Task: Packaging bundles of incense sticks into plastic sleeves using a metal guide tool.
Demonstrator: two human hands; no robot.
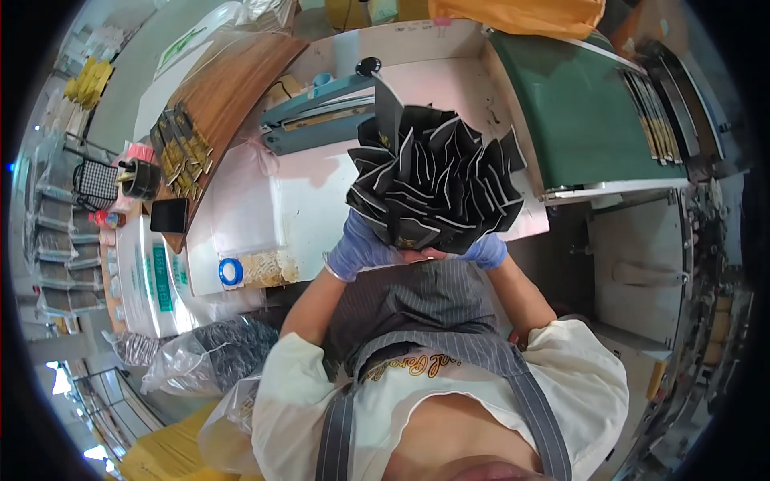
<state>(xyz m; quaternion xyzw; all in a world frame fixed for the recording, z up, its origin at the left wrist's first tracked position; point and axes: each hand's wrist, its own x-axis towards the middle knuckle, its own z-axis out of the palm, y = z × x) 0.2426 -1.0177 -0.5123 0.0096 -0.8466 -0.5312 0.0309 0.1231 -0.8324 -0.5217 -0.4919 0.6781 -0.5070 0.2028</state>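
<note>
Both of my hands wear blue-purple gloves and grip one thick fanned stack of black flat pouches (433,180) with pale edges, held upright above the white worktable (313,200). My left hand (361,244) clasps the stack's lower left side. My right hand (485,252) holds its lower right, mostly hidden behind the pouches. The pouches splay outward like a fan at the top.
A teal heat-sealing bar (317,116) lies on the table behind the stack. A green conveyor belt (585,112) runs at the right. A blue tape roll (230,271) and a clear bag of dark packets (208,353) sit at the left. A wooden board (233,88) carries small packets.
</note>
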